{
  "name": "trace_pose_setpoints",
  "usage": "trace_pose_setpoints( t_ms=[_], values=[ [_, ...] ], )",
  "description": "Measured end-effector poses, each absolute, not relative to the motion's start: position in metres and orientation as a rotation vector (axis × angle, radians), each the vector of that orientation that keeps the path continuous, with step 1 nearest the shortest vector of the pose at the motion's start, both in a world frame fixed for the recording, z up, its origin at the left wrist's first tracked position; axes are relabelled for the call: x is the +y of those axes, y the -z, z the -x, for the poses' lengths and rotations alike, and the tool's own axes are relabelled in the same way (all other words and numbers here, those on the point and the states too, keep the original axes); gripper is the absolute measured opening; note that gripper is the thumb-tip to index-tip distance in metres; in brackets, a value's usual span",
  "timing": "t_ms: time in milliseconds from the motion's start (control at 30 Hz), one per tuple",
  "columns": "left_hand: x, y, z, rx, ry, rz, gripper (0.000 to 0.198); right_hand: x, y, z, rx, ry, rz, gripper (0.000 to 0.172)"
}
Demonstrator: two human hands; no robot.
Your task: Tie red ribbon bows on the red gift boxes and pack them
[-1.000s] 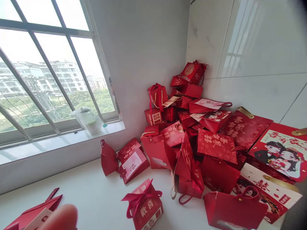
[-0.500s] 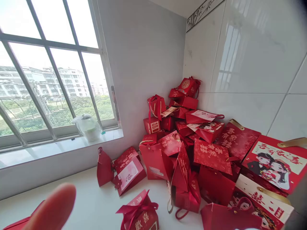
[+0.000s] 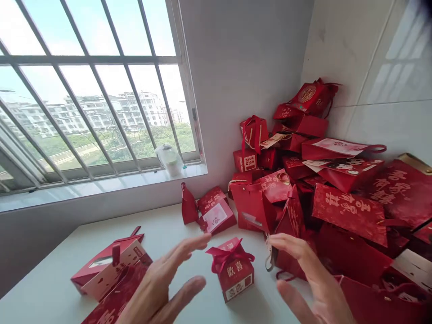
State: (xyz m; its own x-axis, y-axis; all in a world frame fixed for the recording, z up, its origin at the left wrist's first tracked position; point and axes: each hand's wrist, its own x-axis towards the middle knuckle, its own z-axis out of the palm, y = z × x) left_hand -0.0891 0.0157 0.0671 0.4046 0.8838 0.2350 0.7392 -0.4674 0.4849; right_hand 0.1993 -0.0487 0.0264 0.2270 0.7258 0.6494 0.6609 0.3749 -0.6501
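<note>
A small red gift box [image 3: 234, 270] tied with a red ribbon bow stands on the white table [image 3: 50, 288] in front of me. My left hand [image 3: 165, 283] is open to the left of it, fingers stretched toward the box without touching it. On the right of the box my right hand [image 3: 310, 281] is open too, fingers extended, close to a red bag with a cord handle. Neither hand holds anything.
A big heap of red gift bags and boxes [image 3: 320, 180] fills the corner against the tiled wall. Flat red bags [image 3: 111, 265] lie at the left front. Another red box [image 3: 212, 213] sits near the wall. A plastic-wrapped container [image 3: 169, 158] rests on the window sill.
The view has swung left and down. Both hands have come up into view, one on each side of the ribboned box. The blurred fingertip close to the lens is gone.
</note>
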Motion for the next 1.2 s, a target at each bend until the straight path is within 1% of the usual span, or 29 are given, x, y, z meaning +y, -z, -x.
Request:
trace_pose_setpoints(
  t_ms=[33, 67, 100, 167, 233, 267, 300, 333, 433, 467, 633, 700, 833, 967, 1033, 1200],
  values=[
    [0.016, -0.076, 0.071, 1.404, -0.528, -2.329, 0.051, -0.042, -0.01, -0.194, -1.465, -0.192, 1.339, 0.04],
    [0.018, -0.08, 0.054, 1.375, -0.444, -2.317, 0.05, -0.036, 0.008, -0.189, -1.442, -0.319, 1.359, 0.041],
    [0.023, -0.08, 0.039, 1.37, -0.391, -2.293, 0.056, -0.031, 0.027, -0.183, -1.398, -0.452, 1.385, 0.042],
    [0.032, -0.07, 0.017, 1.359, -0.322, -2.24, 0.075, -0.023, 0.059, -0.171, -1.332, -0.613, 1.417, 0.055],
    [0.04, -0.055, 0.005, 1.309, -0.263, -2.219, 0.096, -0.018, 0.08, -0.162, -1.328, -0.751, 1.405, 0.068],
    [0.043, -0.047, 0.001, 1.279, -0.235, -2.219, 0.1, -0.016, 0.084, -0.159, -1.33, -0.784, 1.405, 0.071],
    [0.046, -0.042, -0.003, 1.25, -0.216, -2.226, 0.099, -0.014, 0.086, -0.156, -1.332, -0.803, 1.406, 0.073],
    [0.049, -0.038, -0.005, 1.23, -0.203, -2.236, 0.092, -0.012, 0.085, -0.156, -1.331, -0.813, 1.409, 0.073],
    [0.055, -0.034, -0.005, 1.243, -0.211, -2.27, 0.055, -0.008, 0.077, -0.161, -1.319, -0.877, 1.399, 0.071],
    [0.056, -0.035, -0.003, 1.258, -0.21, -2.28, 0.046, -0.008, 0.074, -0.164, -1.325, -0.909, 1.384, 0.071],
    [0.058, -0.046, 0.014, 1.232, -0.127, -2.31, 0.026, -0.01, 0.07, -0.177, -1.339, -1.106, 1.239, 0.074],
    [0.058, -0.052, 0.018, 1.24, -0.1, -2.301, 0.023, -0.011, 0.069, -0.177, -1.314, -1.157, 1.181, 0.069],
    [0.059, -0.058, 0.017, 1.248, -0.043, -2.284, 0.017, -0.011, 0.064, -0.171, -1.263, -1.194, 1.14, 0.052],
    [0.059, -0.051, 0.014, 1.226, -0.02, -2.289, 0.006, -0.01, 0.062, -0.16, -1.209, -1.14, 1.264, 0.053],
    [0.058, -0.046, 0.014, 1.227, -0.045, -2.302, 0.004, -0.008, 0.063, -0.156, -1.22, -1.117, 1.317, 0.055],
    [0.062, -0.034, 0.014, 1.192, -0.102, -2.247, 0.027, -0.006, 0.059, -0.154, -1.143, -1.193, 1.241, 0.06]
  ],
)
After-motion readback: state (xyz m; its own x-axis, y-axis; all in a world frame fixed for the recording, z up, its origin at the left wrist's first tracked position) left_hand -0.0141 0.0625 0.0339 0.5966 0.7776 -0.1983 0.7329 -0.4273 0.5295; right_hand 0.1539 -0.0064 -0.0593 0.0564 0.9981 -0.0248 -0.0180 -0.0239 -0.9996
